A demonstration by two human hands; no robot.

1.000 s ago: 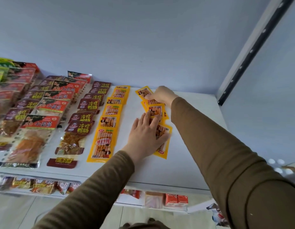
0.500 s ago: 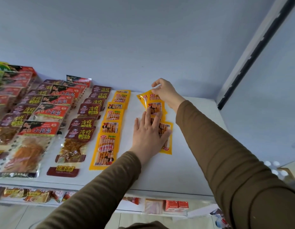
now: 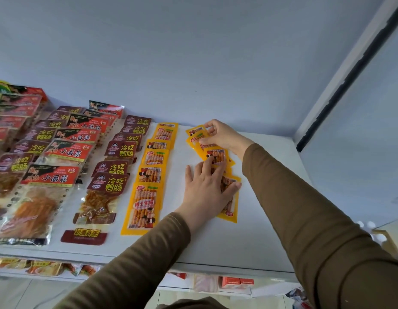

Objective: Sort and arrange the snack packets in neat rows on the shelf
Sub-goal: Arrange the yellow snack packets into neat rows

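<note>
Step in hand, as judged: laying out the second yellow row on the white shelf [image 3: 260,230], beside the finished yellow row [image 3: 149,175] to its left. The loose row [image 3: 216,161] runs from the back wall toward the front edge, its packets overlapping and skewed, not yet square with the neighbouring column. Left hand [image 3: 207,190] lies palm-down with fingers straight and spread, pressing on the front packet [image 3: 230,210] and touching the one behind it; nothing is gripped, it acts as a hold-down. Right hand [image 3: 220,136] reaches to the back of the row, forearm crossing over the shelf from the right; thumb and curled fingers pinch the rear packets [image 3: 197,136], which appear slightly lifted or tilted off the shelf. Next move likely calls for seating the pinched packets flat, in line behind the pressed ones, with even overlap and edges parallel to the finished row. Dark red and red packet rows [image 3: 118,166] farther left look settled.
</note>
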